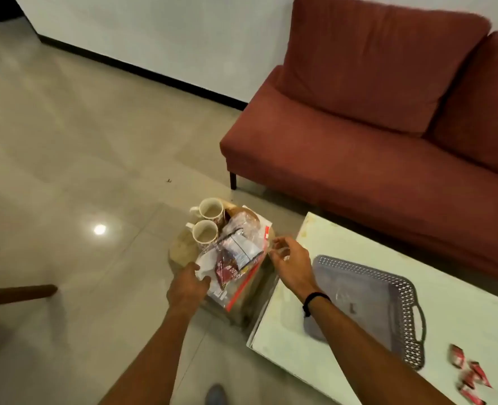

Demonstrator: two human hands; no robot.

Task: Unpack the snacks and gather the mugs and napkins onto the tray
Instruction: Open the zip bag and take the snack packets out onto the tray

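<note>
head view, snack bag (236, 255) between both hands, left hand (188, 283) touching it; right hand (290, 263) beside

A low round wooden surface (183, 247) carries two mugs (208, 222) and a clear snack bag (239, 255). The white surface (344, 238) beside it carries a grey tray (402, 290) and red packets (470, 375).
</note>
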